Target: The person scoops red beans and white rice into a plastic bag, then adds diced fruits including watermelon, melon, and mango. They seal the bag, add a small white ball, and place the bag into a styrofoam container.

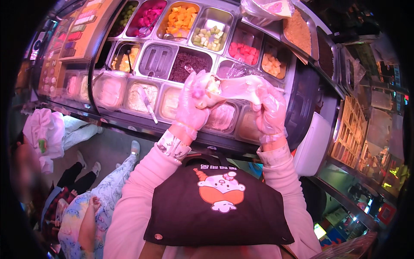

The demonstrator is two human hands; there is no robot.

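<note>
My left hand (pixel 189 103), in a clear plastic glove, cups a pale, stretchy dough wrapper (pixel 237 87) with yellowish and pinkish filling (pixel 212 85) at its middle. The gloved right hand (pixel 271 105) pinches the far end of that wrapper, which is drawn out thin between both hands. Both hands hover over the front rows of a topping counter. Beneath the left one lie a tub of dark purple grains (pixel 187 62) and a tub of pale cream (pixel 171 102). A tub of pinkish cream (pixel 222 116) shows between my forearms, partly hidden.
Metal tubs hold yellow fruit cubes (pixel 179 19), magenta cubes (pixel 146 15), pale green cubes (pixel 209 38), red cubes (pixel 244 52) and orange pieces (pixel 272 65). A spatula (pixel 148 105) rests in white cream. At right are a crumb tray (pixel 297 32) and a white bin (pixel 312 144). People stand at left.
</note>
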